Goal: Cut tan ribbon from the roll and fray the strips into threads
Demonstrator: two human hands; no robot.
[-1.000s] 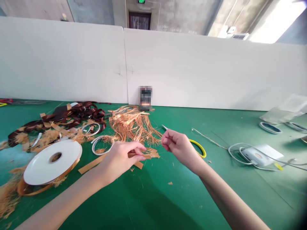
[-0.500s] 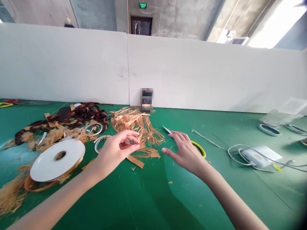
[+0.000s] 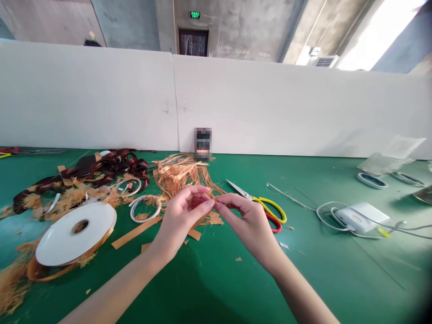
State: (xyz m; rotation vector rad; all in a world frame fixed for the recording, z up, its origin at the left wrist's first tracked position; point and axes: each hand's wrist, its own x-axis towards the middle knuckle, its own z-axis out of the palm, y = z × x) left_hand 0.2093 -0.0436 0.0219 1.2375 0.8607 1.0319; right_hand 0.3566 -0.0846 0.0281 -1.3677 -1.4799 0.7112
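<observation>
My left hand [image 3: 184, 218] and my right hand [image 3: 248, 218] meet at their fingertips near the middle of the view. Both pinch with thumb and fingers; whatever lies between the tips is too small to make out. Right behind them is a bundle of frayed tan ribbon strands [image 3: 178, 173]. Scissors [image 3: 251, 196] with yellow and red handles lie just beyond my right hand, blades pointing away to the left. Flat tan ribbon pieces [image 3: 137, 232] lie left of my left hand, beside a white ring of tape [image 3: 146, 218].
At left stands a white ribbon spool [image 3: 60, 236] amid tan fluff, with a dark brown ribbon heap [image 3: 124, 166] behind. A white adapter [image 3: 362, 217] with cables and a clear plastic bag [image 3: 384, 164] lie right. A white partition [image 3: 286, 108] closes the green table's back.
My right hand has moved left off the scissors, uncovering them, and now meets my left hand fingertip to fingertip. My left hand has shifted right. The view has turned slightly.
</observation>
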